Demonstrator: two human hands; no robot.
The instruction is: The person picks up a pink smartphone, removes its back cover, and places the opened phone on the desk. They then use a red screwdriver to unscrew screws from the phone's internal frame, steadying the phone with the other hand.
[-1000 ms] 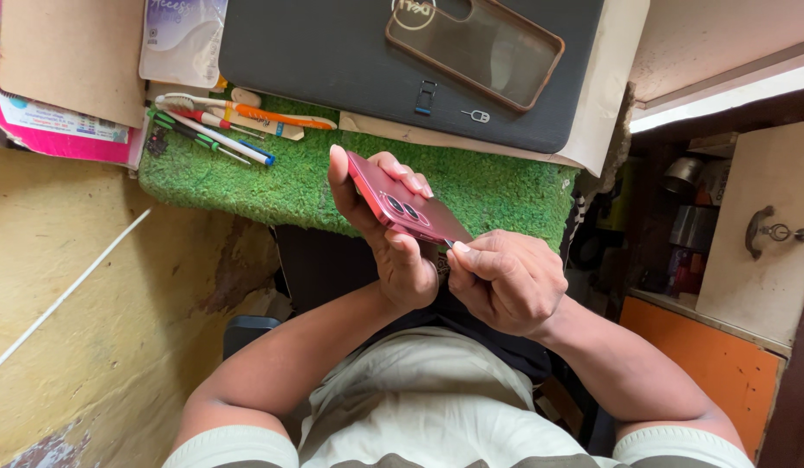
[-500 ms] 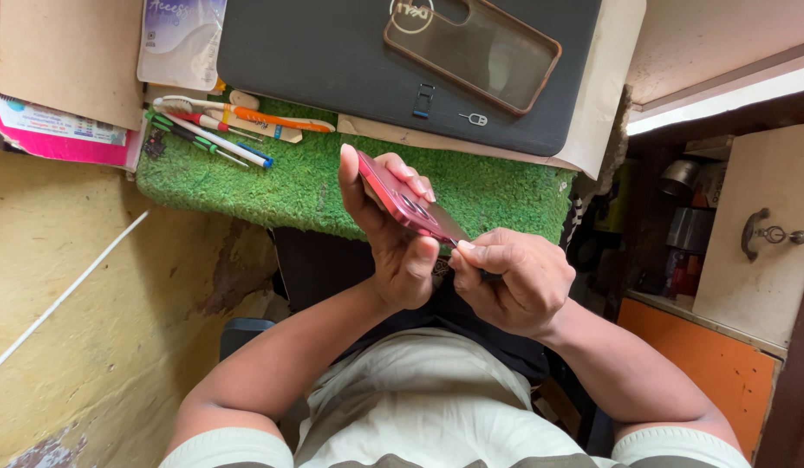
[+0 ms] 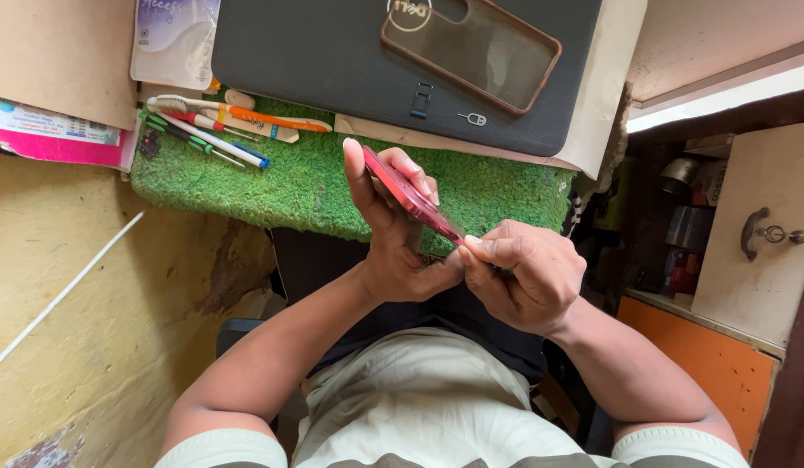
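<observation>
A dark laptop (image 3: 332, 61) lies closed across the top of the view, at about 12 o'clock from the hands, resting on a pale board (image 3: 605, 95) at the far side of the bench. On its lid sits a clear phone case (image 3: 471, 52) with a brown rim, and just below that case lie a small blue-and-black part (image 3: 422, 100) and a tiny metal pin (image 3: 473, 119). A green grass-like mat (image 3: 289, 182) covers the bench in front of the laptop. At 10 o'clock from the hands, on the mat's far left corner, lies a cluster of tools: a toothbrush (image 3: 172, 103), an orange-handled tool (image 3: 276, 119) and thin screwdrivers (image 3: 202, 139).

The left hand (image 3: 393, 234) is closed around a red phone (image 3: 410, 198), thumb on one long side and fingers curled over the other, holding it tilted on edge above the near edge of the mat. The right hand (image 3: 519, 277) is pinched shut at the phone's lower end, at 4 o'clock from the left hand; what it pinches is too small to tell. The two hands touch.
</observation>
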